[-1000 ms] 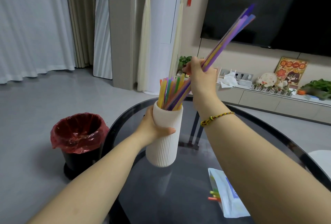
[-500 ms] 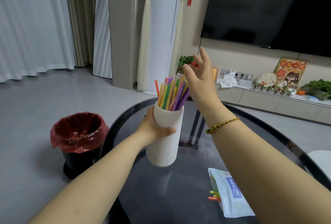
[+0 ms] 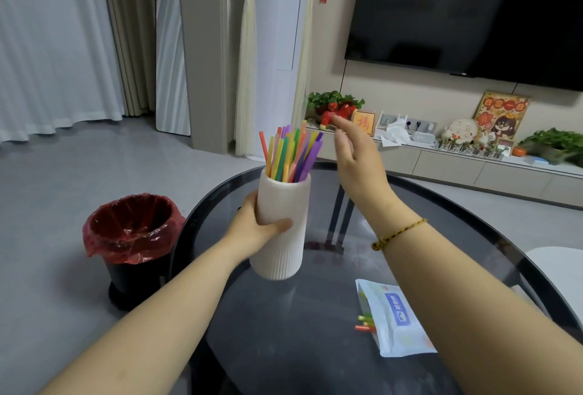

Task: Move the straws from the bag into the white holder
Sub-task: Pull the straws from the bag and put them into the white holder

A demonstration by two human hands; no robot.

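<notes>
A ribbed white holder [image 3: 280, 230] stands tilted on the dark glass table [image 3: 284, 347], full of several coloured straws [image 3: 290, 155] that stick out of its top. My left hand [image 3: 255, 227] grips the holder around its middle. My right hand [image 3: 356, 161] hovers just right of the straw tips, fingers apart and holding nothing. A pale blue and white bag [image 3: 394, 319] lies flat on the table at the right, with a few straw ends [image 3: 366, 323] poking out of its open left side.
A black bin with a red liner [image 3: 132, 233] stands on the floor left of the table. Behind are a TV cabinet [image 3: 473, 167] with plants and ornaments, a wall TV [image 3: 473, 16] and curtains. A white seat edge [image 3: 555, 265] shows at the right.
My right hand dropped a bundle of purple and yellow straws into the holder, then let go and drew back to the right with fingers spread. The left hand kept its grip.
</notes>
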